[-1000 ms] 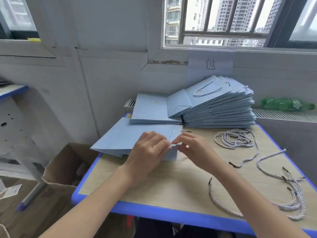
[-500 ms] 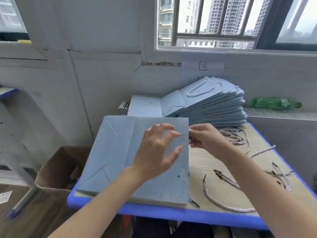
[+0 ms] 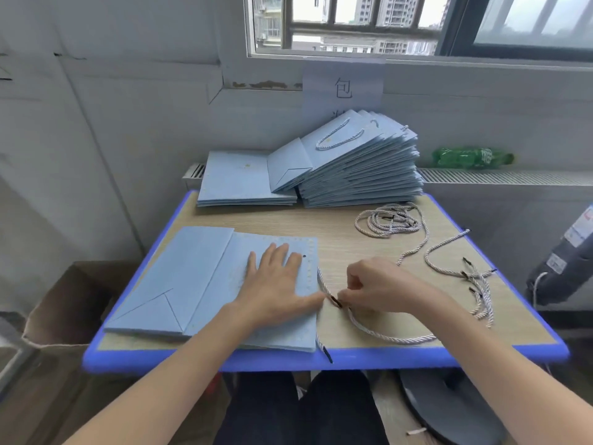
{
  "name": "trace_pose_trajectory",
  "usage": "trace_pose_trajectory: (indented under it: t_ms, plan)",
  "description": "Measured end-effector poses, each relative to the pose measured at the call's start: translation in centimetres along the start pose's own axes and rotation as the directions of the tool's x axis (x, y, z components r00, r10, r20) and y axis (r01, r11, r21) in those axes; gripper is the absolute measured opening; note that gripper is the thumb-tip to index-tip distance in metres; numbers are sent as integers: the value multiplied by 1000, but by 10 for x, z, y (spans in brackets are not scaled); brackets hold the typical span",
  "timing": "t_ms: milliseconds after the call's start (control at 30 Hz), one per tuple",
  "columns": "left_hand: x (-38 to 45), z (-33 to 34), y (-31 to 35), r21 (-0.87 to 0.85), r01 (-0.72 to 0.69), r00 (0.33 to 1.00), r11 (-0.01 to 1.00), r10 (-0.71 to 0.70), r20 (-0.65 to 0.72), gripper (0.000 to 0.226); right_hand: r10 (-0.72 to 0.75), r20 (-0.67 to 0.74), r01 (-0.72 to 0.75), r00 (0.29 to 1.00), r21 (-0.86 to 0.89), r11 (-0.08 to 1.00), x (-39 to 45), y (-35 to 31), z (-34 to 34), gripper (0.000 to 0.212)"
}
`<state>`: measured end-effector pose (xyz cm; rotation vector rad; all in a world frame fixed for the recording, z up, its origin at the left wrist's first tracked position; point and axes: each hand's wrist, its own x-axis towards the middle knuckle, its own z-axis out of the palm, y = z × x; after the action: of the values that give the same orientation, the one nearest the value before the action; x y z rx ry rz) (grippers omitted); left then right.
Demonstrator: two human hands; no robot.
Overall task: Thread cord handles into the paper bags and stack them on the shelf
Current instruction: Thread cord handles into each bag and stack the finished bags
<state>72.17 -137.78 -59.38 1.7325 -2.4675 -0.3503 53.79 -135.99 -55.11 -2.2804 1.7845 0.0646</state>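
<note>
A flat light-blue paper bag (image 3: 192,284) lies on the near left of the table. My left hand (image 3: 276,284) rests flat on it with straight fingers, near its right edge. My right hand (image 3: 375,287) pinches the black-tipped end of a white twisted cord (image 3: 385,337) just right of the bag. That cord loops along the table's front. Another cord end (image 3: 324,348) sticks out from the bag's near right corner. At the back stands a stack of bags with handles (image 3: 359,168), beside a lower stack of flat bags (image 3: 240,178).
Loose cords lie coiled at the table's back right (image 3: 388,220) and near its right edge (image 3: 475,284). The table has a blue rim (image 3: 385,358). An open cardboard box (image 3: 64,303) stands on the floor left. A green bottle (image 3: 471,157) lies on the radiator shelf.
The bag has come down from raised to flat on the table. My left hand now presses it, and my right hand has dropped to a cord end beside it.
</note>
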Motion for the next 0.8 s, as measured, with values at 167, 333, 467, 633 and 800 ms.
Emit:
trace_pose_trajectory:
  t_ms: [167, 333, 467, 633, 800]
  plan:
    - [-1, -5, -14, 4, 0, 994, 1000, 0, -114, 102, 13, -148, -4, 989, 57, 998, 27, 1, 10, 8]
    - [3, -8, -34, -93, 8, 962, 996, -33, -270, 88, 110, -370, 27, 923, 347, 937, 70, -11, 14, 5]
    - [-2, -11, -44, -12, 51, 967, 999, -52, -251, 98, 76, -438, 154, 896, 467, 871, 98, -22, 9, 2]
    - [-9, -10, -52, -48, 72, 993, 996, -76, -88, 109, -76, -435, 332, 897, 550, 767, 102, -21, 11, 15]
    - [-5, -6, -48, -109, 33, 985, 994, -51, -167, 107, -308, -370, 472, 877, 539, 698, 85, -29, 14, 19]
